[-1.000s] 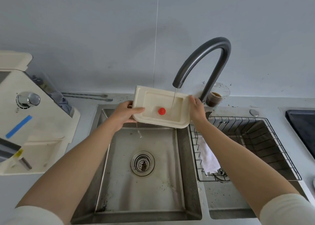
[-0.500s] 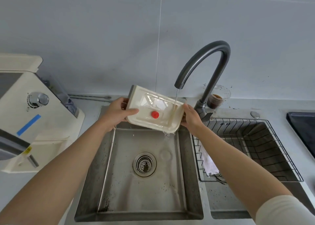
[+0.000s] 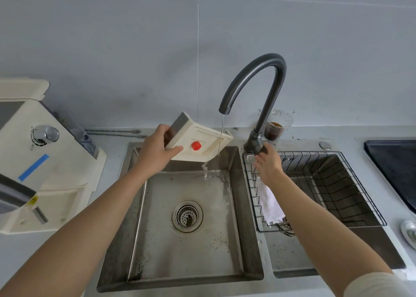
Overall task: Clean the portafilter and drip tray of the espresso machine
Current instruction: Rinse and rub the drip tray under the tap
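Note:
The cream drip tray [image 3: 208,142] with a red float button [image 3: 196,145] is tilted over the left sink basin [image 3: 157,251], its right end lower. My left hand [image 3: 155,152] grips its left end alone. A thin stream of water falls from the dark curved faucet [image 3: 265,89] onto the tray's right edge and drips into the basin. My right hand [image 3: 269,168] is off the tray, its fingers curled on the faucet handle [image 3: 258,147] at the faucet's base.
The cream espresso machine [image 3: 45,161] stands on the counter at the left. A wire basket [image 3: 337,184] with a white cloth [image 3: 269,204] sits in the right basin. A plastic cup of coffee [image 3: 275,127] stands behind the faucet. A black cooktop [image 3: 396,168] lies far right.
My right hand let go of the tray and moved to the faucet handle. The left hand now holds the tray alone, tilted more steeply, and the stream has thinned.

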### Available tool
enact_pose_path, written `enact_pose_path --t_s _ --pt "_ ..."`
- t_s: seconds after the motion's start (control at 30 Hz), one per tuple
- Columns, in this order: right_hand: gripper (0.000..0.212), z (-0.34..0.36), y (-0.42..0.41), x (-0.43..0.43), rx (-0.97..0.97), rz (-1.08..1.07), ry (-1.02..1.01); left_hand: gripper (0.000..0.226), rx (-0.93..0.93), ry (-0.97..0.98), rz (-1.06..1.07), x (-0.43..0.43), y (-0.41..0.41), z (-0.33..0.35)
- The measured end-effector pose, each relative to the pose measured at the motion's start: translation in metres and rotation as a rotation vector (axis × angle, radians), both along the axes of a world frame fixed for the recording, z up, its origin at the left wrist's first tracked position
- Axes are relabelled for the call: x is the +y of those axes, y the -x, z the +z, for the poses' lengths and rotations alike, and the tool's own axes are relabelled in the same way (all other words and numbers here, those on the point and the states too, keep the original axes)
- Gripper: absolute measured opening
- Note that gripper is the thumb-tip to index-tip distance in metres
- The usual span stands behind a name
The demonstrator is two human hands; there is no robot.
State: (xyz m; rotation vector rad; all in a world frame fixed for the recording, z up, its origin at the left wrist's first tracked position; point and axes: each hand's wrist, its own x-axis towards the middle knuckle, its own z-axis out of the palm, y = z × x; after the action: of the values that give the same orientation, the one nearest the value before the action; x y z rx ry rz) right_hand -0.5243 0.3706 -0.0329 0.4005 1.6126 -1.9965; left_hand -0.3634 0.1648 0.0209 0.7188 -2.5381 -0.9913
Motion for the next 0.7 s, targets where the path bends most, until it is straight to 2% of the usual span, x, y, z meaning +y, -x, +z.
enact_pose_path --t_s 0.07,0.13,0.2,0.3,0.4,0.7 --pt "0.063 0.005 0.002 0.001 -0.089 0.000 0.184 0.043 0.005 0.098 -0.025 0.005 -0.005 -0.003" --pt "0.073 0.006 0.007 0.001 -0.138 0.016 0.257 0.043 -0.015 0.177 -0.055 0.007 -0.010 -0.008" --pt "0.074 0.007 0.011 0.001 -0.145 0.027 0.276 0.040 -0.049 0.280 -0.089 0.008 -0.017 -0.014" --pt "0.072 0.011 0.011 -0.001 -0.131 0.069 0.255 0.033 -0.057 0.413 -0.164 0.006 -0.026 -0.023" --pt "0.077 0.010 0.015 -0.003 -0.092 0.078 0.217 0.029 -0.035 0.458 -0.174 0.001 -0.031 -0.031" --pt "0.083 0.013 0.022 -0.002 -0.061 0.234 0.141 0.038 0.017 0.619 -0.234 -0.005 -0.033 -0.040"
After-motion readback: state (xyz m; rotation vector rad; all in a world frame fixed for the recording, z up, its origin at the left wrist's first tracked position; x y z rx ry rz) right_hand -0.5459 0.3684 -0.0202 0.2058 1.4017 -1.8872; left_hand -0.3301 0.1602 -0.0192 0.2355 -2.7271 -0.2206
